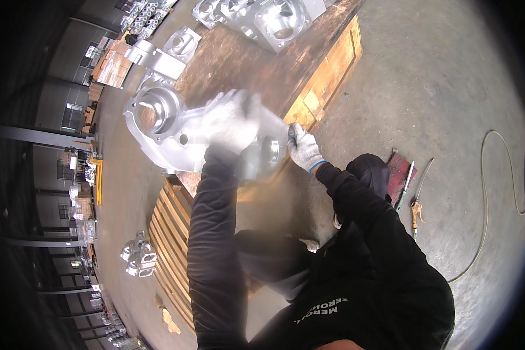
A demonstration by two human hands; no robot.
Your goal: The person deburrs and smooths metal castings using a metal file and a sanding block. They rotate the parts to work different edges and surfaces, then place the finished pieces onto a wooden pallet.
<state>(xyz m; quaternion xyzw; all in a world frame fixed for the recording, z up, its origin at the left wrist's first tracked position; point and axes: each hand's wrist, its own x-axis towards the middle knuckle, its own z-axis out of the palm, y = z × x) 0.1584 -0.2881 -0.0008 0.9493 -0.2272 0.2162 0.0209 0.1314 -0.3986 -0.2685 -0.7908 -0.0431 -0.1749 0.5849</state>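
Concrete floor (437, 87) takes up the right half, bare apart from a hose (496, 192) looping on it and a red pad with hand tools (405, 181) beside the person's knee.

Wooden pallet (256, 64) runs up-centre, its near corner at the right hand. More aluminium castings (268, 17) sit at its far end, well apart from the work. A second slatted pallet (169, 233) lies lower left, with a small casting cluster (139, 255) on the floor just beside it.

Large aluminium housing casting (163, 125) hangs over the first pallet's near-left edge. Long axis runs left-right: round bore to the left, smaller bore toward the right hand.

Left hand (230, 119), white glove, motion-blurred, sits on top of the casting near mid-length; can't tell if it's gripping or pressing flat. It's the nearer hand to the mass centre.

Right hand (303, 149), white glove, closed around the casting's right end at the pallet corner.

Open room: floor right and below; pallet edge and other castings bound upper left.
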